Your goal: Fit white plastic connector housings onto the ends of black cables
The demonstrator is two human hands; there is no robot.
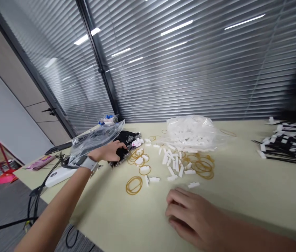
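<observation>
On the left, my left hand (pixel 111 151), with a watch on its wrist, reaches over a black cloth piece (pixel 127 138) trimmed with silvery beads. Its fingers are bent around the near part of the cloth. My right hand (pixel 187 215) rests on the table at the front, loosely closed, with no object showing in it. Just beyond it lie a heap of small white plastic pieces (pixel 173 161) and a cluster of tan rubber bands (pixel 203 167). More rubber bands (pixel 134 185) and white pieces lie between my hands.
Behind the heap sits a clear bag of white pieces (pixel 192 131). A stack of black strips with white ends (pixel 292 141) lies far right. At left are a clear plastic bag (pixel 98 134), a white device (pixel 60 176), cables and a pink pouch (pixel 41 162). Blinds (pixel 190 70) back the table.
</observation>
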